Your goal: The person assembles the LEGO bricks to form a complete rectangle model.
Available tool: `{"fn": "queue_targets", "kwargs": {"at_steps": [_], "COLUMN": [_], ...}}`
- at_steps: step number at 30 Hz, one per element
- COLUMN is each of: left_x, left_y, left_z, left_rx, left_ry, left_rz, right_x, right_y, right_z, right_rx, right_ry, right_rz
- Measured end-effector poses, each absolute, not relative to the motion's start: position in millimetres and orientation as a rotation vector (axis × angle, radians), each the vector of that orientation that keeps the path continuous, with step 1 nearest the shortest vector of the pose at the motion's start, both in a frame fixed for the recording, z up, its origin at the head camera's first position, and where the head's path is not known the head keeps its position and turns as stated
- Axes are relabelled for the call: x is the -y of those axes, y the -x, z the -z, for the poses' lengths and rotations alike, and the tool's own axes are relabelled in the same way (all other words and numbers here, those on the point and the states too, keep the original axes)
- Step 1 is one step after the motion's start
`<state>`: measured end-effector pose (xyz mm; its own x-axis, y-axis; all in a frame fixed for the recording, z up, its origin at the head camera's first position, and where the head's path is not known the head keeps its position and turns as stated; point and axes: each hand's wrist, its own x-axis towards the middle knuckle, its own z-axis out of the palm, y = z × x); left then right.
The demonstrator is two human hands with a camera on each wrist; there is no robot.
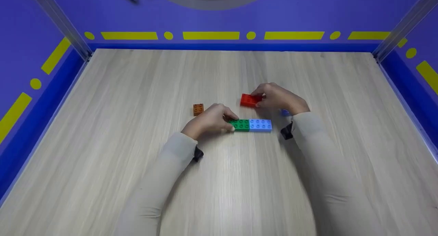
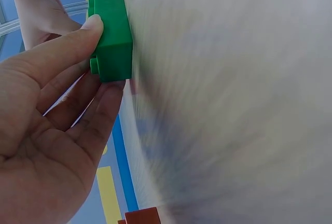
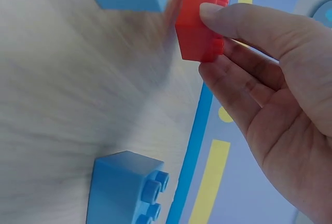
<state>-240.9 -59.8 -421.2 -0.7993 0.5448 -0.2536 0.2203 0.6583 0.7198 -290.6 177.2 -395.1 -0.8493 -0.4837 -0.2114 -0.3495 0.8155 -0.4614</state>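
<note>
While the left hand [image 1: 214, 119] clamps its fingers on a studded green brick [image 1: 243, 126], end to end with a pale-blue brick [image 1: 260, 125] on the wood-grained worktop [image 1: 236, 181], a blue plastic brick [image 3: 116, 193] lies near the right hand [image 1: 278, 97] and a squarish brown brick [image 1: 198, 109] beside the left; beyond, the right fingers pinch an oblong red brick [image 1: 247, 100].

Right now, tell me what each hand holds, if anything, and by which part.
The left hand pinches the green brick by its left end, away from the light-blue brick; the right hand pinches the red brick by its right end.
</note>
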Motion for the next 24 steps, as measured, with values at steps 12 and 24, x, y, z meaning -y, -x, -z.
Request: {"fn": "queue_targets", "kwargs": {"at_steps": [12,24], "left_x": [58.8,58.2], "left_y": [240.2,238.0], "left_z": [419.3,419.2], "left_rx": [-2.431,-2.452], "left_ry": [-0.516,-0.541], "left_rz": [-0.970,-0.962], "right_x": [-180.6,-189.0], "right_y": [282.6,269.9], "right_z": [391.0,388.3], "right_rx": [-2.661,-2.637], "right_ry": [0.763,0.757], "right_rz": [0.633,0.683]}}
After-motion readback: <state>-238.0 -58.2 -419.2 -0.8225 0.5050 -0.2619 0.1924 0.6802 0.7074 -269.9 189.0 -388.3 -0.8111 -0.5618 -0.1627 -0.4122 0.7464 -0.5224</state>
